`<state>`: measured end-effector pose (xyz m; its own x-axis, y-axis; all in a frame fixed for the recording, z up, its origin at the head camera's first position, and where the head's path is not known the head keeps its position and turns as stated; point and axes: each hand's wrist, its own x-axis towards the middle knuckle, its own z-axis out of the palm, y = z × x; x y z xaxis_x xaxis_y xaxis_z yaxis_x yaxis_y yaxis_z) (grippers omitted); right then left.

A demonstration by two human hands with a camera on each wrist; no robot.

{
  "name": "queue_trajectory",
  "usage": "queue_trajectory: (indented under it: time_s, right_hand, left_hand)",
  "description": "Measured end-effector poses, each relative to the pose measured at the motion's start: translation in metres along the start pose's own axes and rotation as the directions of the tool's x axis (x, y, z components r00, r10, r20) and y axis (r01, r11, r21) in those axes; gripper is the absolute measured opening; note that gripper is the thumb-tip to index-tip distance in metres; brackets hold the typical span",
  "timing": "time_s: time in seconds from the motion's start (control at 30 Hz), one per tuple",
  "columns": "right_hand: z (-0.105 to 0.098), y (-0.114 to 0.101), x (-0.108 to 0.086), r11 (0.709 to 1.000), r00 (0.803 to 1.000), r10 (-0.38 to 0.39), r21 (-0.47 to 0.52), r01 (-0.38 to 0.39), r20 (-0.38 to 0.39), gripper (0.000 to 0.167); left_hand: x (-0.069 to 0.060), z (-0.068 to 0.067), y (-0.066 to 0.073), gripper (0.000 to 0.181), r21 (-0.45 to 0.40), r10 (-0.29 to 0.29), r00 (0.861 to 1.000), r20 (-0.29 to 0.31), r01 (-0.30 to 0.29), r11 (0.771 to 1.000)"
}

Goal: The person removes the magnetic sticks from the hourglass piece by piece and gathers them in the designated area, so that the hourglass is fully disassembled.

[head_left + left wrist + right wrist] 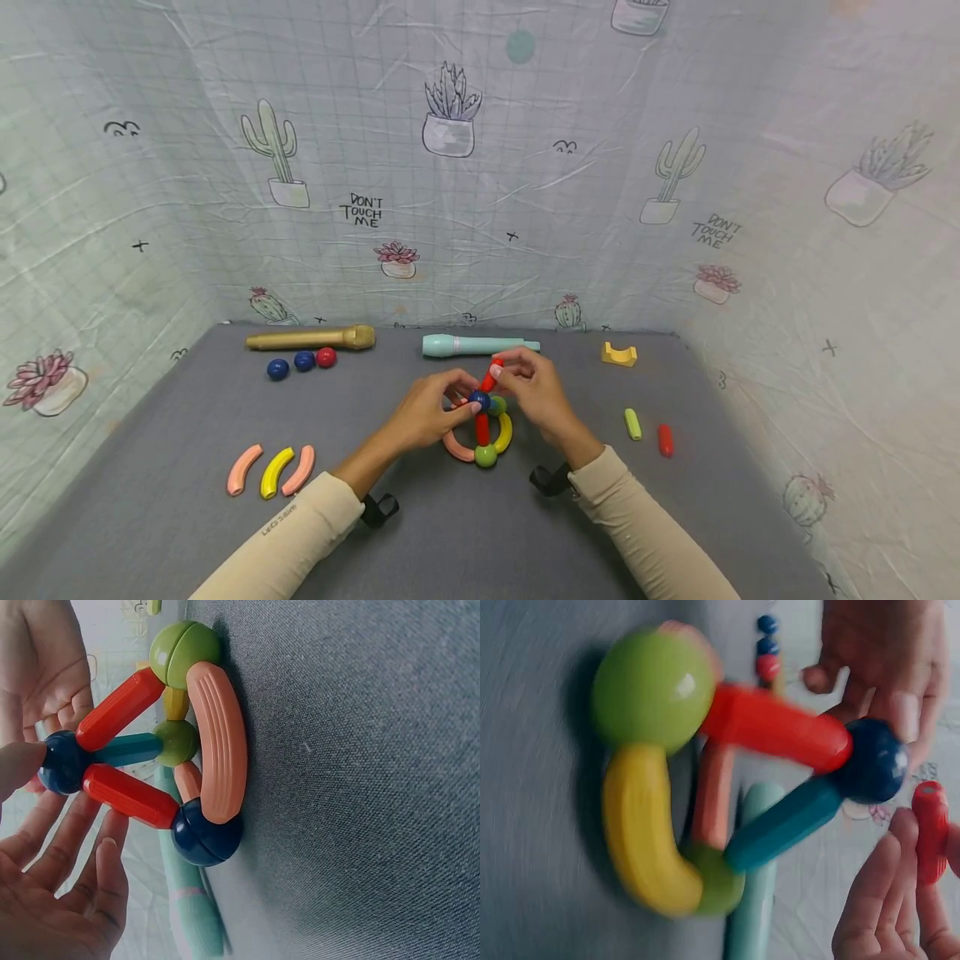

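Observation:
Magnetic-toy rods and balls form a small pyramid on the grey table. Its base joins green balls (486, 456), a dark blue ball (208, 832), a yellow curved rod (504, 433) and pink curved rods (217, 742). Two red rods (120, 709) and a teal rod (784, 825) slope up to a blue top ball (479, 401). My left hand (426, 410) pinches that top ball. Just above it, my right hand (538, 390) pinches a loose short red rod (931, 832), apart from the ball in the right wrist view.
Behind lie a gold toy microphone (311, 338) and a mint one (480, 345), with blue balls (277, 369) and a red ball (326, 357). Curved rods (277, 472) are at left. A yellow block (618, 354), light green rod (633, 423) and red rod (666, 440) are at right.

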<state>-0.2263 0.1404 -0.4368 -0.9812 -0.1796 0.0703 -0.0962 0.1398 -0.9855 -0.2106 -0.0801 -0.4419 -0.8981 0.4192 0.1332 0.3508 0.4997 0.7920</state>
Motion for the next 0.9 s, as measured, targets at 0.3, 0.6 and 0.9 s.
queue_trajectory:
  time_s: [0.3,0.6,0.9]
  right_hand:
    - [-0.022,0.003,-0.006,0.999,0.998,0.022,-0.031,-0.024,-0.052,0.028]
    - [-0.086,0.032,-0.019,0.966,0.993,0.015,-0.255,-0.044,-0.116,0.029]
    - [-0.143,0.051,-0.034,0.831,0.987,-0.023,-0.551,-0.070,-0.160,0.024]
  left_hand:
    - [0.000,0.000,0.000,0.023,-0.015,0.015,1.000,0.007,-0.015,1.000]
    - [-0.001,0.000,-0.001,0.023,-0.016,0.029,0.999,0.014,-0.029,0.999]
    - [0.000,-0.002,-0.001,0.025,0.006,0.048,0.998,0.030,-0.048,0.999]
